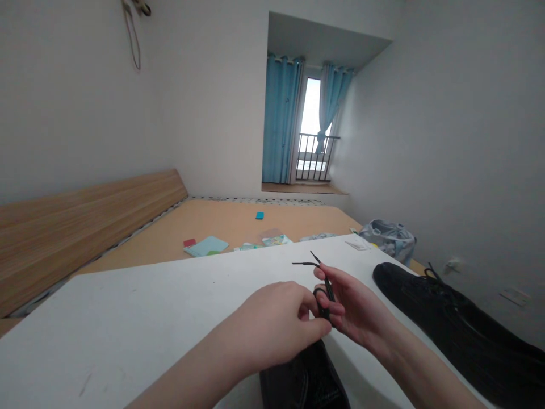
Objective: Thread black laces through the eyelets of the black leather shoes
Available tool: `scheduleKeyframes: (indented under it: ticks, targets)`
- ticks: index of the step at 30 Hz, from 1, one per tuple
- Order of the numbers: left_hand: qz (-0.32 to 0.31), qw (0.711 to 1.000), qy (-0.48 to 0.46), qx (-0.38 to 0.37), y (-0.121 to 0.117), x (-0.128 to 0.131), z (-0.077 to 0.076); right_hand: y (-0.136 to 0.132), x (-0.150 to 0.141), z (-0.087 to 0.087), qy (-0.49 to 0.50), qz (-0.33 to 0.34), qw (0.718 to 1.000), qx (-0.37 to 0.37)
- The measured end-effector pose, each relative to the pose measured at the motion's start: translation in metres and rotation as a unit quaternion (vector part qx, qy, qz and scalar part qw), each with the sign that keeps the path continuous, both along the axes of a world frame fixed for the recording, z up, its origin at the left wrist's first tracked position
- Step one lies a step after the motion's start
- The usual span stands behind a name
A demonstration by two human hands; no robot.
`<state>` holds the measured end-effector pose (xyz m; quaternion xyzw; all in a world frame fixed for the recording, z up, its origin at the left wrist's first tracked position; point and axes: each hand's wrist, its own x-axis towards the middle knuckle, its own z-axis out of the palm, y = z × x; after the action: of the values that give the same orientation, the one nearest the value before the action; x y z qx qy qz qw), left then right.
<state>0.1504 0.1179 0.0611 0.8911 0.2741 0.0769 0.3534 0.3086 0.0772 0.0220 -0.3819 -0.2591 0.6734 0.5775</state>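
Both my hands meet above a white table [128, 307]. My left hand [272, 326] is closed, its fingertips pinching a black shoelace [326, 287]. My right hand [349, 307] is curled around the same shoelace, whose two tips stick up past my fingers. Below my hands lies a black shoe [304, 380], partly hidden by my left forearm; the lace seems to run down to it. A second black shoe [460, 326] with tied laces lies on the table to the right.
Behind the table is a bare wooden bed platform [221, 221] with a blue notebook [206, 246], small packets and a blue square. A light bag [389, 238] sits at the right. Blue curtains [281, 119] frame a balcony door.
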Motion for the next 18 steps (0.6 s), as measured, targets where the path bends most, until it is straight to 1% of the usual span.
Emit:
scheduleKeyframes:
  ticks: [2,4,6,8,10,12,14,15,16,17,18]
  targets:
    - [-0.006,0.998,-0.014,-0.057,0.004,0.003,-0.006,-0.001,0.002,0.001,-0.033,0.011,0.999,-0.014]
    - [-0.024,0.992,-0.036,-0.120,0.006,0.005,-0.010,-0.002,0.004,0.002,-0.091,0.015,0.996,-0.013]
    - [-0.028,0.983,-0.074,-0.168,0.008,0.006,-0.010,-0.002,0.008,0.002,-0.171,-0.020,0.985,0.014]
    - [-0.019,0.969,-0.132,-0.209,0.010,0.008,-0.005,0.001,0.016,0.000,-0.230,-0.084,0.968,0.049]
    - [-0.008,0.938,-0.207,-0.277,0.014,0.007,0.002,0.004,0.027,-0.002,-0.239,-0.128,0.961,0.064]
    - [0.015,0.886,-0.287,-0.365,0.021,0.005,0.009,0.008,0.039,-0.002,-0.212,-0.142,0.965,0.064]
    - [0.059,0.826,-0.355,-0.434,0.030,-0.001,0.017,0.010,0.049,0.000,-0.184,-0.151,0.969,0.069]
    - [0.083,0.803,-0.381,-0.450,0.035,-0.005,0.020,0.011,0.053,0.001,-0.173,-0.157,0.970,0.075]
    - [0.103,0.786,-0.404,-0.456,0.040,-0.010,0.024,0.011,0.056,0.003,-0.163,-0.163,0.970,0.082]
    - [0.121,0.776,-0.426,-0.450,0.044,-0.014,0.027,0.010,0.059,0.006,-0.155,-0.167,0.969,0.091]
    - [0.143,0.773,-0.446,-0.428,0.048,-0.018,0.030,0.009,0.061,0.008,-0.149,-0.170,0.969,0.101]
